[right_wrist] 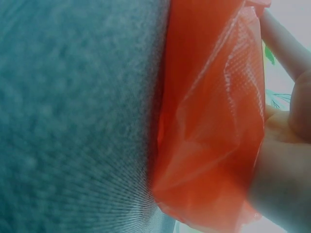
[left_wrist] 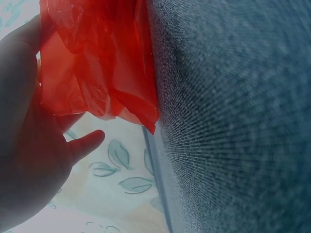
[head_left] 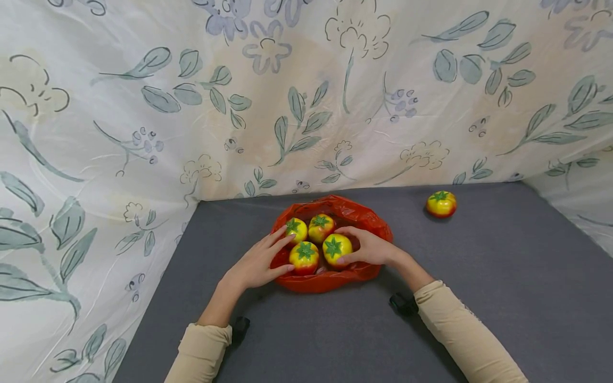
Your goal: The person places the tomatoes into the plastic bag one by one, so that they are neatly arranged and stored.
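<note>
An opened red plastic bag [head_left: 306, 284] lies on the table, with several yellow-and-red fruits with green leafy tops inside. My right hand [head_left: 371, 247] reaches over its right rim, thumb and fingers curved round the front right fruit [head_left: 337, 246]. From the left, my left hand [head_left: 258, 260] reaches over the rim with fairly straight, spread fingers. Its thumb touches the front left fruit [head_left: 304, 255], and its fingertips lie by the back left fruit [head_left: 298, 229]. Another fruit [head_left: 321, 226] sits at the back. In the wrist views, crumpled bag walls [left_wrist: 97, 63] [right_wrist: 214, 116] hide part of each hand.
One more yellow-and-red fruit [head_left: 441, 204] rests on the grey table [head_left: 503, 287] at the back right. Floral cloth [head_left: 306, 106] hangs behind and along the sides. A small black object [head_left: 403, 304] sits by the right sleeve, another [head_left: 240, 329] by the left wrist.
</note>
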`<act>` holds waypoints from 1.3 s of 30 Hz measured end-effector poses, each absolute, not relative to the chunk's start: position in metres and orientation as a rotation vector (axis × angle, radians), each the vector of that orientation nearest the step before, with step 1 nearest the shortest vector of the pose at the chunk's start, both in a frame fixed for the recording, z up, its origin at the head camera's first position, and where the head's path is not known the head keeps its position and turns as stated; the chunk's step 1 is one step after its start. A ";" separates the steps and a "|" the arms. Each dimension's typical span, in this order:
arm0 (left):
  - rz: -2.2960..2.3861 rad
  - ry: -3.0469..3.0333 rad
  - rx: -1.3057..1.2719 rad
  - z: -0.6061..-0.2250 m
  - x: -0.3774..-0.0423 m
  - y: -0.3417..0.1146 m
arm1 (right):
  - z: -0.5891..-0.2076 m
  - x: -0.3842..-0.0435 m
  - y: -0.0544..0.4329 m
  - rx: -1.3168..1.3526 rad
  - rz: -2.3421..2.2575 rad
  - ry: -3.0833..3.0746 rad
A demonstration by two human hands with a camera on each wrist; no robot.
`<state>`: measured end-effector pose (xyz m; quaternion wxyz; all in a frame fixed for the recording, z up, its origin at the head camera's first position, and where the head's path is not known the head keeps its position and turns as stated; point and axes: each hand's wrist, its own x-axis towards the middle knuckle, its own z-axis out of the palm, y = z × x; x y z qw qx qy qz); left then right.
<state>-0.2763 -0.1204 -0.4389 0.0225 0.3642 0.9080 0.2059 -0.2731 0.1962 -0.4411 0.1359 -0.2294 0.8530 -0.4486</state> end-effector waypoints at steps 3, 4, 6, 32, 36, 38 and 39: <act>0.639 2.812 1.128 -0.439 -0.276 -0.120 | -0.441 -0.273 0.197 -0.656 -1.307 2.494; 0.640 2.812 1.127 -0.439 -0.276 -0.120 | -0.441 -0.273 0.197 -0.657 -1.312 2.498; 0.642 2.812 1.122 -0.439 -0.276 -0.120 | -0.441 -0.272 0.197 -0.650 -1.332 2.496; 0.649 2.807 1.136 -0.437 -0.275 -0.120 | -0.439 -0.273 0.197 -0.692 -1.358 2.422; 0.660 2.805 1.148 -0.437 -0.275 -0.119 | -0.438 -0.272 0.196 -0.696 -1.364 2.410; 0.655 2.806 1.142 -0.437 -0.275 -0.119 | -0.438 -0.272 0.196 -0.700 -1.359 2.414; 0.650 2.807 1.138 -0.437 -0.275 -0.119 | -0.438 -0.272 0.196 -0.703 -1.354 2.422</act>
